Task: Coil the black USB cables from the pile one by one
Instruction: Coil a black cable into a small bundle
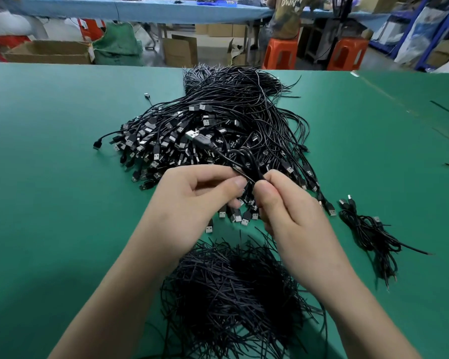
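table (49,151): matt green mat, smooth
USB cables (218,120): glossy black plastic sheath, shiny metal plugs
ties (231,288): thin matt black strips

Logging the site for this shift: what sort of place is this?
Probably a cable-assembly workshop: a big pile of black USB cables on a green work table, cardboard boxes and orange stools behind.

Two grips: left grip (192,203) and right grip (290,211). One counter (49,151). One pile (218,117) of black USB cables, far too many to count. One lifted cable (202,140). One heap of short ties (233,288). One small side bundle (371,231). Two orange stools (280,51).
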Action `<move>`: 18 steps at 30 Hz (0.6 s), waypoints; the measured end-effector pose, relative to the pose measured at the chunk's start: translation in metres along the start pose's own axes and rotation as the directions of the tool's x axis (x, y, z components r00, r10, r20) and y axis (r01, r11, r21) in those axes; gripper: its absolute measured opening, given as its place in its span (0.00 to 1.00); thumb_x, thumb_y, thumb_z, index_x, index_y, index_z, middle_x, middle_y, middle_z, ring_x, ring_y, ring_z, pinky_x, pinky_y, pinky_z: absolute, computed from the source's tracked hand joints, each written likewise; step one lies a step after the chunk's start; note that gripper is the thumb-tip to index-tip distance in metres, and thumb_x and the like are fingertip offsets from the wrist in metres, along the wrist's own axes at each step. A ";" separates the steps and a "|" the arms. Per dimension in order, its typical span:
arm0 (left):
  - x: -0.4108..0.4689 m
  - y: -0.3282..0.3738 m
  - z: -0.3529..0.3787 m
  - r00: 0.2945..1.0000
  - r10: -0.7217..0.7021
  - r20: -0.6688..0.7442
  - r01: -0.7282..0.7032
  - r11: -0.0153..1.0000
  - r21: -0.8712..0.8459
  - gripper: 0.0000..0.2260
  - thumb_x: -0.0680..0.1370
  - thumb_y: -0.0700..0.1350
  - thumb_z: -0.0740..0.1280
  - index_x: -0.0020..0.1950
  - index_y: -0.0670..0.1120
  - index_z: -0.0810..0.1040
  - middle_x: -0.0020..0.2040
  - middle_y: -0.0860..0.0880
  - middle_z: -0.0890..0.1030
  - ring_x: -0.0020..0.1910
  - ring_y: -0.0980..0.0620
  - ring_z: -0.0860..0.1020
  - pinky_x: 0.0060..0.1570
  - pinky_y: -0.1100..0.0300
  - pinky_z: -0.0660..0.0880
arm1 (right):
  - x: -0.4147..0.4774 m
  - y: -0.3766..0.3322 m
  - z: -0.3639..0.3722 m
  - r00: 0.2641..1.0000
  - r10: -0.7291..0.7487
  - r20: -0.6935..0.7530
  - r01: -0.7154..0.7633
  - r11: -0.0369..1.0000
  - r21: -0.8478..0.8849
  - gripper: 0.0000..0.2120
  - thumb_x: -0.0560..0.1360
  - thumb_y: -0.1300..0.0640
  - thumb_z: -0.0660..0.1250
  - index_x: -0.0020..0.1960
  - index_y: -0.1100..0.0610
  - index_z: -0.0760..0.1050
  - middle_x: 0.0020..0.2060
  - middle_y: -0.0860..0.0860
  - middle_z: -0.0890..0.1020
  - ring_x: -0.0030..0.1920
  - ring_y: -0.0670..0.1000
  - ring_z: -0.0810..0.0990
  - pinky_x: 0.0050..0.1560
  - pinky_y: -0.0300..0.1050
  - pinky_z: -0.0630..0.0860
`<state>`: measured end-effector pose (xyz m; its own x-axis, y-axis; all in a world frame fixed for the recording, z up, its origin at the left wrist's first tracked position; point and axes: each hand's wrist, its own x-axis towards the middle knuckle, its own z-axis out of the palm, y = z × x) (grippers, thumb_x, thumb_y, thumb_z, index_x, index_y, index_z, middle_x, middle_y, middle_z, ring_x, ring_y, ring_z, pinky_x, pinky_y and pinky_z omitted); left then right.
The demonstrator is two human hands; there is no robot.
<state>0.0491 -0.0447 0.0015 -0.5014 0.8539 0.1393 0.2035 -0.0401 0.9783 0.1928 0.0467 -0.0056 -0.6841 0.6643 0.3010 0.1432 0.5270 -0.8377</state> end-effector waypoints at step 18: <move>0.004 -0.015 0.008 0.993 0.037 0.111 0.018 0.889 -0.457 0.08 0.67 0.44 0.81 0.44 0.52 0.89 0.42 0.54 0.86 0.42 0.59 0.82 0.46 0.67 0.78 | -0.005 -0.016 -0.003 0.926 0.141 0.351 -0.357 0.629 0.691 0.16 0.83 0.47 0.56 0.40 0.54 0.67 0.29 0.47 0.58 0.27 0.46 0.57 0.28 0.37 0.61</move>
<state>0.0510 -0.0363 -0.0135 -0.3967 0.9044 0.1574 -0.2125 -0.2573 0.9427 0.1963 0.0363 0.0076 -0.8641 0.5033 0.0007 -0.1593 -0.2721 -0.9490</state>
